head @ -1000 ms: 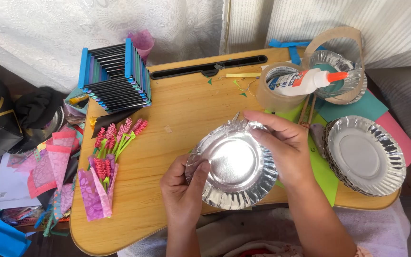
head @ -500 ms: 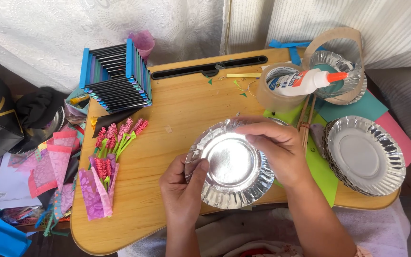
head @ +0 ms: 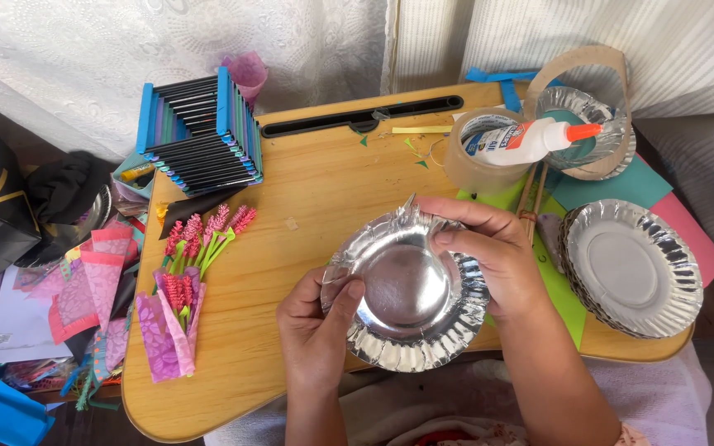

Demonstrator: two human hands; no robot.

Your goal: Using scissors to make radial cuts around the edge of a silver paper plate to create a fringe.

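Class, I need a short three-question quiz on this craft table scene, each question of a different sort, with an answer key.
1. True or false: both hands hold the round silver foil plate.
2. Which lies across the clear tape roll? A) white glue bottle with orange cap B) scissors C) paintbrush
3. Fill in: the stack of silver foil plates sits beside the person's ____ hand.

Key: 1. True: the left hand pinches its rim, the right hand grips the far edge. 2. A. 3. right.
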